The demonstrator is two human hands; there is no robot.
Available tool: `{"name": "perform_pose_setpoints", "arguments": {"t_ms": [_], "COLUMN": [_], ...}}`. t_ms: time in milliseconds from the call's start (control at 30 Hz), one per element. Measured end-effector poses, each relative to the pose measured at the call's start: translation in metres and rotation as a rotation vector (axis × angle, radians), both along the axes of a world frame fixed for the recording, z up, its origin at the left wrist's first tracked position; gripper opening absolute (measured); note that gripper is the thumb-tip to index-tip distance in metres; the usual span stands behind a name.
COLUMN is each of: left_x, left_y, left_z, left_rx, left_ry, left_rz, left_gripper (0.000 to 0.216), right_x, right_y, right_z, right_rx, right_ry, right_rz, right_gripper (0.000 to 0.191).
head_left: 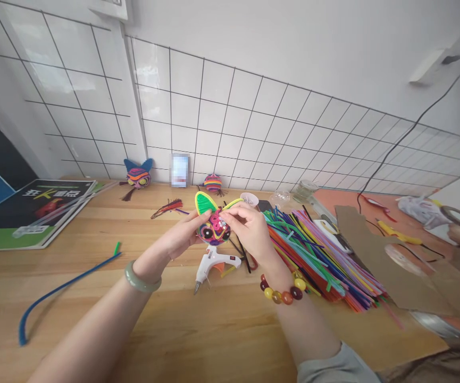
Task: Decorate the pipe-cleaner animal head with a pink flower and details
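Observation:
Between my hands, above the table, is a colourful pipe-cleaner animal head [212,234] with dark round eyes and a green ear edged in yellow. My left hand [184,234] is closed around its left side, fingers partly behind it. My right hand [250,227] pinches at a pink flower-like piece [216,219] on the forehead; the fingertips cover part of it, and this hand also hides much of the second ear. Just below the head lies a white glue gun [216,260], nozzle pointing down and left.
A big bundle of coloured pipe cleaners [313,250] lies to the right, beside cardboard [377,260]. A blue pipe cleaner [60,287] and a book [34,213] are at left. Along the wall stand a blue-eared head [138,175], a phone [180,171] and a striped ball [212,183].

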State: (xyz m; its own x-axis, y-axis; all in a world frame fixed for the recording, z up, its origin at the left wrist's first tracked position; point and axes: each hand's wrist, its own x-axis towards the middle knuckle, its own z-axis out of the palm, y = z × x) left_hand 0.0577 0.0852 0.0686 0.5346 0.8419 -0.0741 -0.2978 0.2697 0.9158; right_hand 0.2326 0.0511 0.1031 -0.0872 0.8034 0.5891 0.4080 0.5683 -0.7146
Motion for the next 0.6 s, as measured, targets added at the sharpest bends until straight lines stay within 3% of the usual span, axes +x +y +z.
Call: {"name": "perform_pose_setpoints", "arguments": {"t_ms": [433,600], "left_x": [0.0010,0.0009], "left_y": [0.0000,0.0010], "left_z": [-0.0019,-0.0040], "left_rx": [0.073,0.083], "left_ry": [0.044,0.051], "left_rz": [0.033,0.050], "left_gripper": [0.037,0.039], "right_x": [-0.0001,0.0023], "right_y": [0.0030,0.0000], "right_z": [-0.0061,-0.0013], "right_rx": [-0.004,-0.203], "right_ry": [-0.025,0.092], "right_rz": [0.001,0.057], "right_gripper": [0.014,0.021]}}
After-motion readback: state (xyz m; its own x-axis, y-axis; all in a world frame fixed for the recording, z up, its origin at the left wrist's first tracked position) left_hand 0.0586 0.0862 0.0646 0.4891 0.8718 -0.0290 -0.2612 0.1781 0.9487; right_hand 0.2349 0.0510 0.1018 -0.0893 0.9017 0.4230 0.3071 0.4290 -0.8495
